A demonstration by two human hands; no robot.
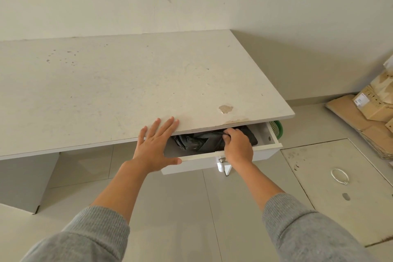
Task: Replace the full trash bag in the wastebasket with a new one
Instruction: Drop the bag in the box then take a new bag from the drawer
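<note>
A white drawer (263,151) under the desk top stands pulled out. Inside lies a crumpled dark grey trash bag (195,141). My right hand (237,144) reaches into the drawer with its fingers closed on a fold of that bag. My left hand (154,147) lies flat with spread fingers on the front edge of the white desk (106,83), its thumb beside the drawer's left end. Behind the drawer's right side, a bit of a green mesh wastebasket (276,126) shows; most of it is hidden.
A key hangs in the drawer's lock (221,162). Flattened cardboard and boxes (365,117) are stacked against the wall at the right. A floor hatch with a metal ring (339,175) lies right of the drawer. The desk's side panel (23,178) stands at the left.
</note>
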